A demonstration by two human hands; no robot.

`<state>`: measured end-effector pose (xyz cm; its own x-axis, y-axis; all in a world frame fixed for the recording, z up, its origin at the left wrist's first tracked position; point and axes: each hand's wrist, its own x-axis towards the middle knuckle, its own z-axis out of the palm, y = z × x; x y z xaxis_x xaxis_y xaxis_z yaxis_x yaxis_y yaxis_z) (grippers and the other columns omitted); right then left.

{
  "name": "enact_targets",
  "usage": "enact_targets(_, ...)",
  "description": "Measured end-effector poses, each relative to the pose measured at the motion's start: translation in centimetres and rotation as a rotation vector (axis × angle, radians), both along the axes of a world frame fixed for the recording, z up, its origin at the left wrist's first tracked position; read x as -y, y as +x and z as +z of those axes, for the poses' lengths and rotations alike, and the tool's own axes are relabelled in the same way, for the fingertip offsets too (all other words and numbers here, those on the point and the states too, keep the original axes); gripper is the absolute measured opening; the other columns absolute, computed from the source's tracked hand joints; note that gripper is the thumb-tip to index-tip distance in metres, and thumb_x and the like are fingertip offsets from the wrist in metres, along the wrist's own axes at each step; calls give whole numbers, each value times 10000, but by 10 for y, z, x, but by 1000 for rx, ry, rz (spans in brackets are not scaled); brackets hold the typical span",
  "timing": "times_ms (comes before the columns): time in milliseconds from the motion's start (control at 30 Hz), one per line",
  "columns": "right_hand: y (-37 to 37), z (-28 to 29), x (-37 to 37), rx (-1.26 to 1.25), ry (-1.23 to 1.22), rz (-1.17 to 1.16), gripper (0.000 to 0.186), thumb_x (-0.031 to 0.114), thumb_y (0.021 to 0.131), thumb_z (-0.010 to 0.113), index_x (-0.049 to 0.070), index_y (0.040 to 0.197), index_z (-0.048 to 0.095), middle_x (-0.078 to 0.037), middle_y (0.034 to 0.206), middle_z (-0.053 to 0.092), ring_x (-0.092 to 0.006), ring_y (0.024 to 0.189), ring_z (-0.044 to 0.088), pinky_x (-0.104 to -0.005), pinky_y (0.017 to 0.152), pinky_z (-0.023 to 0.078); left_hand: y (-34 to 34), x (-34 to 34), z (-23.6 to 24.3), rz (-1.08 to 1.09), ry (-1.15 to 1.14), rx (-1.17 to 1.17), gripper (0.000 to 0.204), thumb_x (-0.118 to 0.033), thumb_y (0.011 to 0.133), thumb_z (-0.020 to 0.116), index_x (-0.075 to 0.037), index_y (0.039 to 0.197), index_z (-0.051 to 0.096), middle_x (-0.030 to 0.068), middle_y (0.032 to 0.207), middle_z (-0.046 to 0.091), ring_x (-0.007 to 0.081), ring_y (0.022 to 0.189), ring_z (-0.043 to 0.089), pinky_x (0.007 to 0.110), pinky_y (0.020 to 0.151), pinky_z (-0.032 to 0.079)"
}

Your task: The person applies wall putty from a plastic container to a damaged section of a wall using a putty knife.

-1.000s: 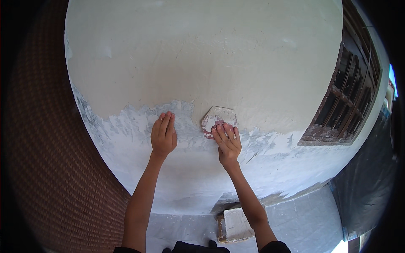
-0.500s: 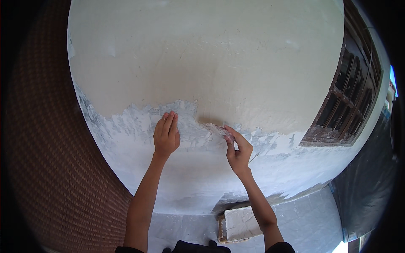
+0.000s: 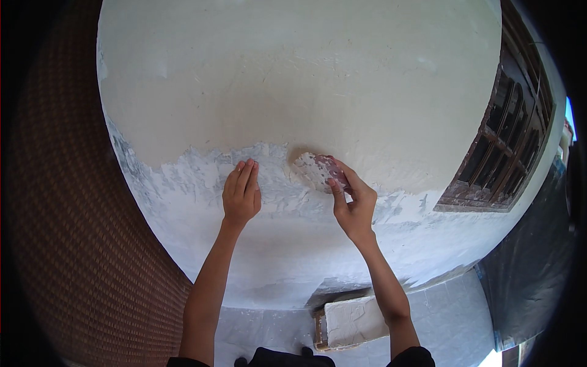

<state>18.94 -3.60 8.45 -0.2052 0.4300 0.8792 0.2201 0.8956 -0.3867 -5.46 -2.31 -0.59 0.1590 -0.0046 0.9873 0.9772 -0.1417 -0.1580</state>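
A pale wall (image 3: 293,92) fills the middle, its lower band covered in uneven white and grey putty. My left hand (image 3: 242,192) rests flat against this band, fingers stretched out and together, holding nothing. To its right, my right hand (image 3: 357,205) grips a reddish flat putty scraper (image 3: 335,170) between thumb and fingers. White putty coats much of the scraper's face, which is turned toward me. It is up by the ragged border between putty and bare wall; whether its edge touches the wall, I cannot tell.
A putty-smeared box or board (image 3: 351,321) with a wooden side stands on the grey floor sheet (image 3: 446,312), below my right forearm. Brown woven matting (image 3: 92,214) borders the left. At right are a dark wooden window (image 3: 498,137) and a dark sheet (image 3: 532,263).
My right hand has shifted slightly right and turned the scraper, so its putty-covered face now shows and sits higher. The left hand stays in place.
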Motion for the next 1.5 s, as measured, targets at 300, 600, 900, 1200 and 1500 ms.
enact_targets(300, 4, 4, -13, -212, -76, -30, 275, 9, 883, 587, 4, 1159, 600, -157, 1012, 678, -210, 949, 664, -314, 775, 543, 4, -1, 0, -11, 4, 7, 397, -12, 820, 501, 23, 1209, 575, 103, 1322, 509, 284, 1210, 488, 390, 930, 458)
enact_targets(600, -19, -8, -17, 23, 3, 5, 310, -30, 844, 610, 31, 1148, 611, -166, 1009, 677, -238, 936, 675, -298, 789, 529, 0, -1, -1, -4, 4, 11, 397, -14, 819, 512, 20, 1210, 575, 106, 1321, 510, 284, 1208, 490, 384, 931, 462)
enact_targets(900, 22, 5, -16, -178, -135, 132, 292, 38, 889, 608, -8, 1176, 583, -144, 1024, 673, -196, 946, 657, -300, 801, 532, -3, -3, -2, -21, -14, -24, 391, -37, 862, 456, 62, 1229, 546, 148, 1342, 480, 320, 1266, 433, 421, 984, 403)
enact_targets(1200, 37, 14, -34, -244, -89, 51, 276, 34, 900, 592, -16, 1171, 583, -143, 1039, 664, -173, 937, 642, -300, 793, 531, 2, -2, -2, 6, -1, 3, 391, -19, 828, 500, 24, 1209, 576, 108, 1330, 499, 289, 1212, 485, 388, 933, 457)
enact_targets(1500, 2, -25, -16, 3, -124, 112, 300, 32, 897, 606, -34, 1187, 567, -112, 1018, 657, -127, 944, 605, -266, 793, 521, -2, -4, -4, -19, -38, -8, 394, -45, 867, 454, 63, 1235, 543, 161, 1327, 494, 331, 1265, 435, 430, 996, 388)
